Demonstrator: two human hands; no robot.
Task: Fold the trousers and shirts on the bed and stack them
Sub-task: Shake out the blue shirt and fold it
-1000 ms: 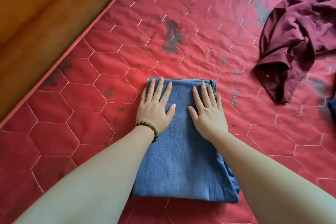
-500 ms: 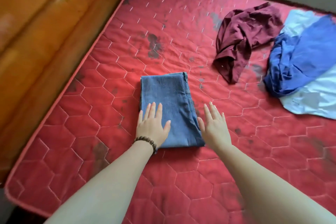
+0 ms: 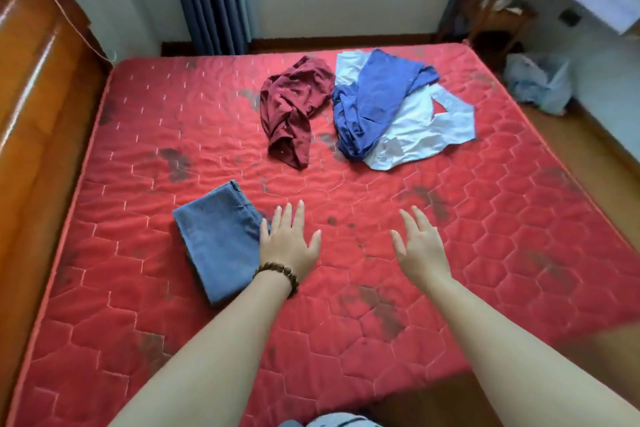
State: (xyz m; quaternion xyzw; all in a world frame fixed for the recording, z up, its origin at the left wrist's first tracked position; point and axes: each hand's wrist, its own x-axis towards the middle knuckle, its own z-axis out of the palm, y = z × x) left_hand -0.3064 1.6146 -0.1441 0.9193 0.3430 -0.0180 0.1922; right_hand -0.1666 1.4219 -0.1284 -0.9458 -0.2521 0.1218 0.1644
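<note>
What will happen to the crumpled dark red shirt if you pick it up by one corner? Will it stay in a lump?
Probably not. The dark red shirt lies in soft, loose folds on the red mattress, so it looks thin and floppy and would likely unfurl and dangle. It seems light for its size. It should not slide off, since the quilted surface looks grippy.

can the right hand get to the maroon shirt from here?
Probably yes. The right hand is open and holds nothing, and only bare mattress lies between it and the maroon shirt. The shirt sits farther up the bed, so reaching it likely takes a forward lean.
</note>
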